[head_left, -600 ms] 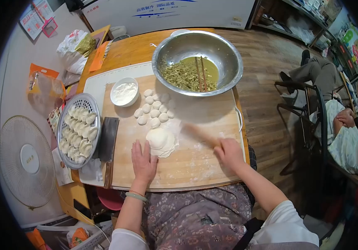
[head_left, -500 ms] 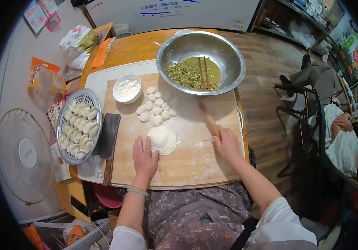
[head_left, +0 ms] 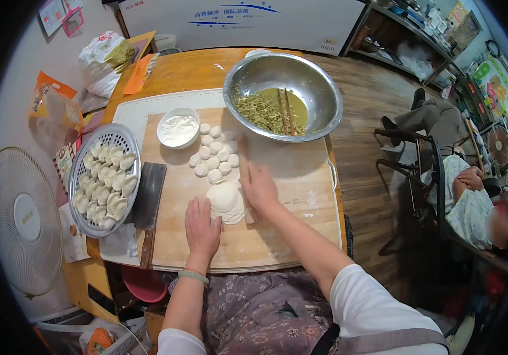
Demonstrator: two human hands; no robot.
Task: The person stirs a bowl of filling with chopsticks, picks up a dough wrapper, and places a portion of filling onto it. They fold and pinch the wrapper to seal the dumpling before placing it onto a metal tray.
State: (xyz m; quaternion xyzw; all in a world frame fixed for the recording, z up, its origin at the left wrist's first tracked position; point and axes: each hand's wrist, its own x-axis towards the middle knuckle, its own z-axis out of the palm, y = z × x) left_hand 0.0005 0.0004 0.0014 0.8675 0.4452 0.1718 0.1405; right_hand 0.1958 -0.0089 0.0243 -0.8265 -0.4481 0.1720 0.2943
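Note:
My left hand [head_left: 201, 228] lies flat on the floured wooden board [head_left: 292, 201], fingertips at the near edge of a stack of thin round dough wrappers [head_left: 225, 198]. My right hand [head_left: 260, 186] rests palm-down on a wooden rolling pin [head_left: 245, 171], which lies just right of the wrappers and points away from me. Several small dough pieces [head_left: 212, 154] sit in a cluster beyond the wrappers.
A steel bowl [head_left: 313, 83] with green filling and chopsticks [head_left: 285, 109] stands at the board's far side. A white flour bowl [head_left: 177, 127], a cleaver [head_left: 148, 198] and a perforated tray of folded dumplings [head_left: 103, 177] lie left. A person sits on a chair [head_left: 437, 177] at right.
My right hand has carried the rolling pin from the board's right side leftward, up against the wrappers. My left hand has stayed beside the wrappers.

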